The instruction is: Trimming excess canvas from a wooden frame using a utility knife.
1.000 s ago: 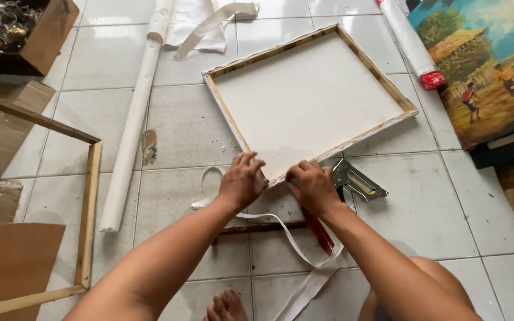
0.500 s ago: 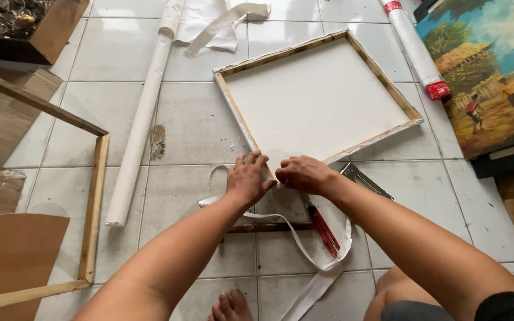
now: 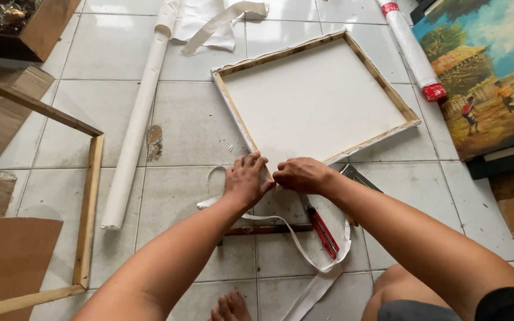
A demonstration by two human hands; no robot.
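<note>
1. A stretched canvas (image 3: 313, 98) lies face down on the tiled floor (image 3: 185, 131) in the upper middle of the frame, its wooden stretcher bars showing along the edges.
2. The left hand (image 3: 246, 181) rests on the canvas's near corner, just below the middle of the frame, fingers bent and pressed down on the wood and the folded cloth edge.
3. The right hand (image 3: 302, 175) sits just beside it, touching the same corner, fingers curled under; whether it pinches the cloth I cannot tell.
4. Under the right forearm lie a red-handled tool (image 3: 322, 229) and a metal stapler (image 3: 358, 177), partly hidden.
5. A white cloth strip (image 3: 304, 249) loops across the floor below the hands and runs off toward the lower edge.
6. A dark wooden stick (image 3: 269, 229) lies under the strip.
7. A long roll of white canvas (image 3: 135, 128) stretches from the upper edge down to the left of the hands.
8. An empty wooden frame (image 3: 89, 202) occupies the left side.
9. A colourful painting (image 3: 489, 77) stands at the upper right, with a wrapped white roll (image 3: 410, 47) beside it.
</note>
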